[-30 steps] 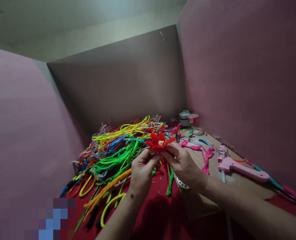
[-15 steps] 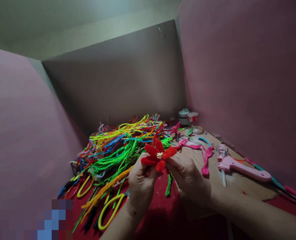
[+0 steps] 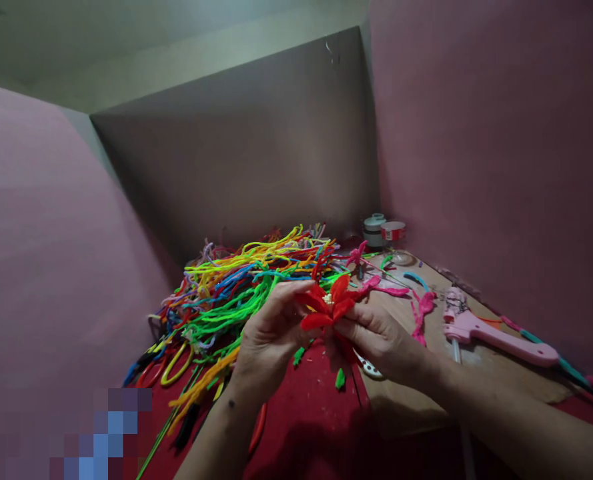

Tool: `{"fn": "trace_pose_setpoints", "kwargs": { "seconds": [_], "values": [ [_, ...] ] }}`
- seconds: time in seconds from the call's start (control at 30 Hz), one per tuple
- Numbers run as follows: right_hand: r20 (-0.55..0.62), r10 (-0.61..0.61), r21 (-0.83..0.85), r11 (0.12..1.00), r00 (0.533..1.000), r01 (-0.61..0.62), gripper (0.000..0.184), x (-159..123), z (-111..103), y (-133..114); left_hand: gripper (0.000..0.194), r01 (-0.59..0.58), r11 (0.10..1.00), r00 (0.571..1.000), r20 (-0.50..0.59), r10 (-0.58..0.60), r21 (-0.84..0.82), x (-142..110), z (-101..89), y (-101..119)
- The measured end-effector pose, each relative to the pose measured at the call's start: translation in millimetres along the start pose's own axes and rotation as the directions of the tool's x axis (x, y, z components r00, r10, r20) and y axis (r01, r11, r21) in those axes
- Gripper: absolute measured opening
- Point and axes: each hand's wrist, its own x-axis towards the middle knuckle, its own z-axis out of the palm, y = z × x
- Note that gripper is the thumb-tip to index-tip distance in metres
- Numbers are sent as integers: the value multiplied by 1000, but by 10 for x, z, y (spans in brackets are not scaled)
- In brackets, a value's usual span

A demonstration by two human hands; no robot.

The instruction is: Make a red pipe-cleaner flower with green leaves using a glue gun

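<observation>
Pink side walls [image 3: 496, 147], grey-brown back wall [image 3: 236, 173]

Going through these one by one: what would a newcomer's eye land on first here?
Probably the red flower with its pale centre, held up between the left hand and right hand. Next, the heap of bright, multicoloured fuzzy strips behind and to the left, then the pink glue gun at right.

The hands [image 3: 383, 337] hide the base of the red flower [image 3: 342, 310]; both forearms [image 3: 501, 393] are cropped.
</observation>
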Motion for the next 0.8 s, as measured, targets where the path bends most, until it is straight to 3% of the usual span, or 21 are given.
{"fn": "trace_pose_setpoints", "kwargs": {
  "seconds": [0.17,0.3,0.47,0.8],
  "values": [
    [36,46,34,998,998,-47,31,-11,11,13,22,-239,917,971,92,221,318,14,-67,83],
    [-11,37,1,999,999,-37,38,-21,37,-2,15,-319,812,946,117,301,490,-19,-80,114],
    [-33,-6,-98,995,999,2,40,-42,52,-20,16,-383,744,921,164,354,548,-66,-68,123],
    [6,94,115,989,996,-94,36,-28,28,43,22,-397,706,914,179,365,586,-93,-6,90]
  ]
}}
